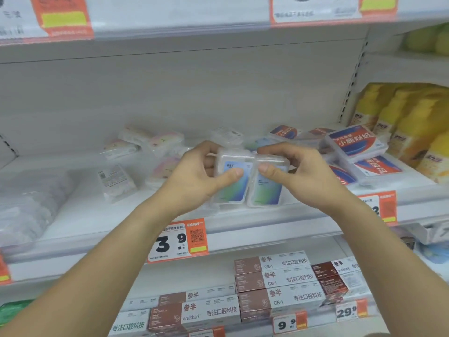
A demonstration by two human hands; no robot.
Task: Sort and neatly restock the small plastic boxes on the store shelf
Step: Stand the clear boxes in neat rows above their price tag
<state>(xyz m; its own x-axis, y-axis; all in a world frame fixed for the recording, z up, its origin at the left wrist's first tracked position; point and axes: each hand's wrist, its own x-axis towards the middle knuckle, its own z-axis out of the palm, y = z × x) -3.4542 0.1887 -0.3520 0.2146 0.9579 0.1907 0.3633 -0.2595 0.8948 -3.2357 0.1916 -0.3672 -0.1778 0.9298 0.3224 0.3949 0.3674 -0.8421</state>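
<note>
Hands met over the middle shelf: the left hand gripped one clear box with a blue-green label, thumb on its front, and the right hand gripped a matching box just beside it, edges touching. Both boxes stood upright near the shelf's front. More small boxes lay scattered behind; red-labelled boxes were stacked to the right.

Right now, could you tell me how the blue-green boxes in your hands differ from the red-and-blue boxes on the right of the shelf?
The blue-green boxes are gripped upright, side by side, by the left hand and right hand; the red-and-blue boxes lie tilted in a loose pile on the shelf. The held ones carry a soft gradient label, the piled ones bold white lettering. Both are clear plastic cases.
</note>
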